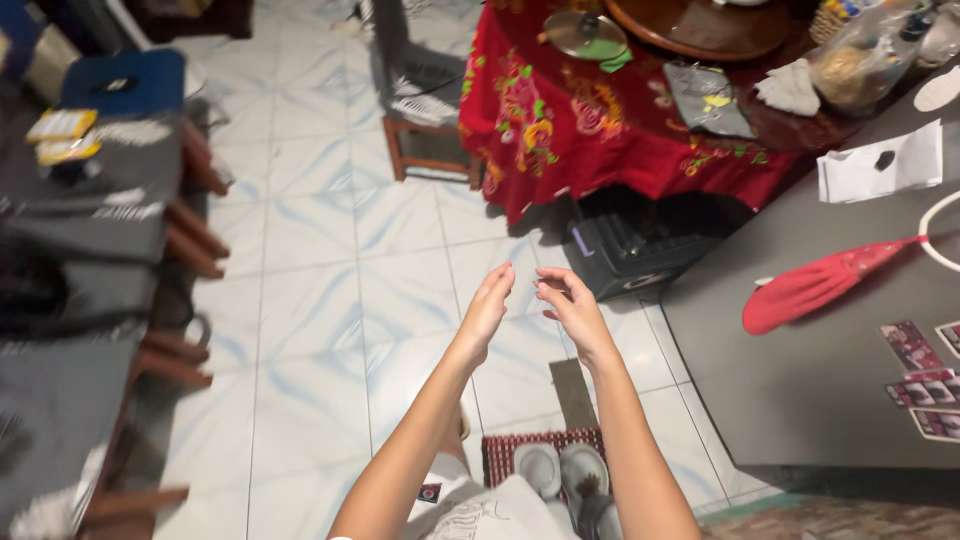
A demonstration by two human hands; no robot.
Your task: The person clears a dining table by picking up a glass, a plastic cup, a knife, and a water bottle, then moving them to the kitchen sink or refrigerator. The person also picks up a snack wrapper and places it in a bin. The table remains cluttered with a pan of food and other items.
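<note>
Both my arms reach forward over a pale tiled floor. My left hand is held edge-on with the fingers straight and together, palm facing right, holding nothing. My right hand is a few centimetres to its right, fingers loosely curled toward the left hand, also holding nothing. The two hands do not touch. Below them a pair of white slippers rests on a red and white mat.
A grey table at right carries a red fan-shaped cloth item, white paper and small cards. A table under a red flowered cloth stands ahead, a black box beneath it. Wooden stool beyond. Dark wooden seating lines the left.
</note>
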